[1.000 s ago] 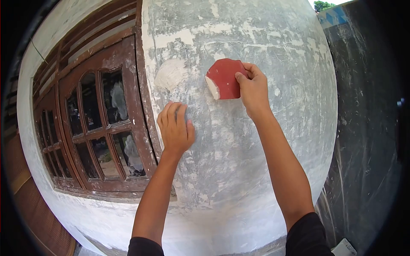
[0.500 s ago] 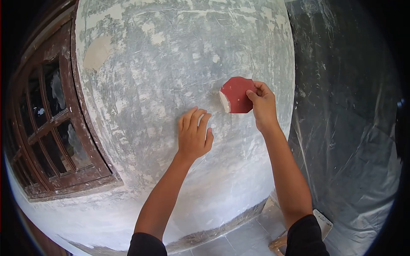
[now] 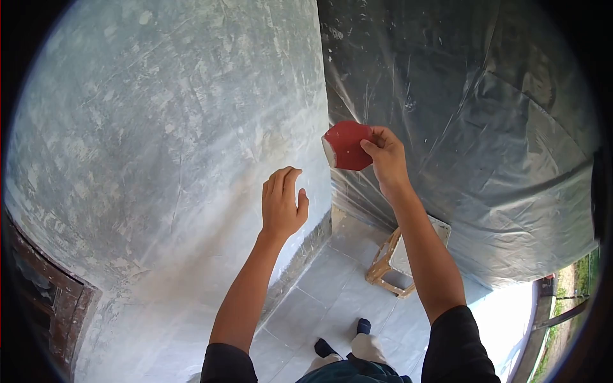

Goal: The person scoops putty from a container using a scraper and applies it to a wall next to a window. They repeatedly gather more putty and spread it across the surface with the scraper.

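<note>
Between the thumb and fingers of my right hand (image 3: 387,156) is a flat red scraper (image 3: 348,143), held by its right side. White filler coats the scraper's left edge. My left hand (image 3: 281,203) is lower and to the left, fingers slightly curled and apart, with nothing in it. Behind my left hand stands a grey wall (image 3: 159,127) with patchy white filler; whether the hand touches it I cannot tell. The scraper appears in front of the wall's right edge and the dark plastic sheet (image 3: 447,140).
A paint-spattered stool (image 3: 383,265) stands on the grey tiled floor (image 3: 306,306) below my right forearm. A brown window frame (image 3: 67,306) is at the lower left. My feet show at the bottom. Greenery and a rail appear at the lower right.
The view has swung right and down, bringing the stool, floor and my feet into sight and the window toward the lower left corner. The red scraper is still in my right hand.
</note>
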The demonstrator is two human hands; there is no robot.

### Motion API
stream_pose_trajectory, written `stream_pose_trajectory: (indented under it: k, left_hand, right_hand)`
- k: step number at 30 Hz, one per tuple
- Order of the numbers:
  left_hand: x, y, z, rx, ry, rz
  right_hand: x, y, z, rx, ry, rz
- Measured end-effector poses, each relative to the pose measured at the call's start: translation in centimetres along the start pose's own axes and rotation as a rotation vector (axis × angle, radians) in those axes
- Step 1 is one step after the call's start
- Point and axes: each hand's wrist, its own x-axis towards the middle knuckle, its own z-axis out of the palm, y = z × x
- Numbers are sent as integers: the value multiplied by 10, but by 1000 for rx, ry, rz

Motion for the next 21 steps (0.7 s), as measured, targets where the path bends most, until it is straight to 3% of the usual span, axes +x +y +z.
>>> stream_pose_trajectory:
  k: [6,12,21]
  left_hand:
    - [-75,53,102,-163,-209,-135]
    - [-144,121,202,-294,-471,-291]
    - [-240,216,313,-385,-762,-456]
  right_hand:
    - [-44,80,-133,-87,85,264]
    - [-71,164,-260,-170,182,351]
    - [-147,250,-384,-694,69,475]
